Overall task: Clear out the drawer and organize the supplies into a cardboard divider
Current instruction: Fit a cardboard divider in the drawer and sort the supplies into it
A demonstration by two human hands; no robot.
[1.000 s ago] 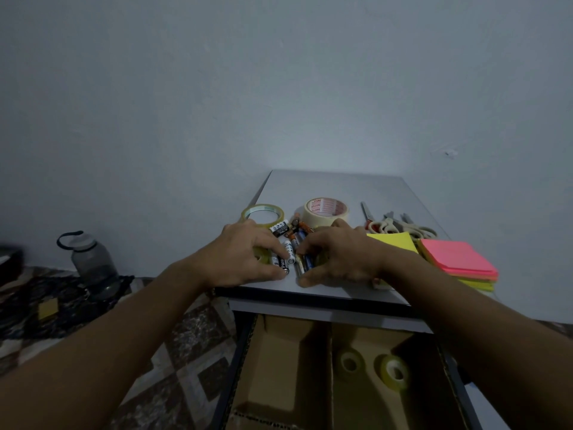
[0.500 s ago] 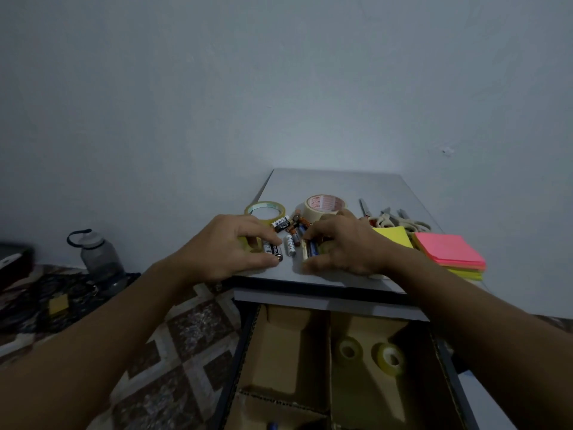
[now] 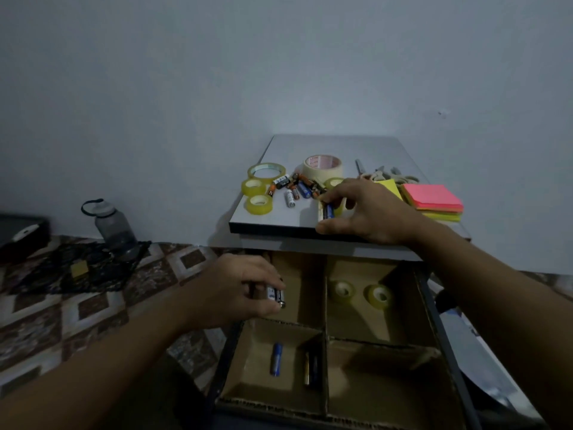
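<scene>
Left hand (image 3: pixel 238 290) pinches batteries (image 3: pixel 276 294) over the divider's (image 3: pixel 310 293) left side, probably bound for its 7 o'clock compartment, where sorted batteries (image 3: pixel 277 358) lie. Right hand's (image 3: pixel 366 212) fingers (image 3: pixel 341 193) pinch one more battery (image 3: pixel 328 211) on the counter (image 3: pixel 325 147), at 4 o'clock of the loose pile (image 3: pixel 297 189), ready to follow.

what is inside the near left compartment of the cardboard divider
A blue battery and a dark battery by its right wall, possibly two in the shadow. The left hand, gripping more batteries, covers the far left corner.
</scene>
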